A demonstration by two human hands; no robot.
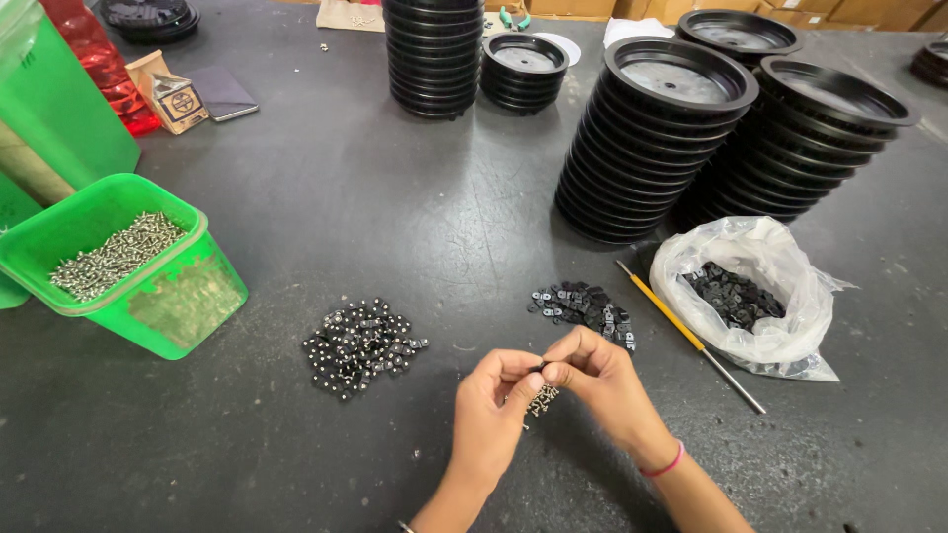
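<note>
Between our two sets of fingertips, just above the dark table [415, 217], sits a tiny black clip [544, 369], pinched from both sides. Our left hand [491, 405] also cradles a small cluster of silver screws [540, 399] against its fingers, and our right hand [602, 375] closes its thumb and forefinger on the clip from the other side. Both hands are drawn together, clamped on these small parts, not spread apart.

To the left of the grip lies a pile of black clips with screws fitted [360, 345]. Just beyond the grip and slightly right lies a smaller heap of bare black clips [583, 304], and farther right a clear plastic bag [760, 296] holds more of them, with a yellow-handled screwdriver [681, 331] lying between heap and bag. Far left of the grip stands a green tub [178, 296] of loose screws. Well beyond us rise stacks of black round lids [652, 138].

We judge the clip light, stiff and small enough to slip or flick away; it is best taken by its flat edges between thumb and forefinger pads. The screws look hard, smooth and prone to spill from the palm, so we would take one by the head and keep the rest cupped.
</note>
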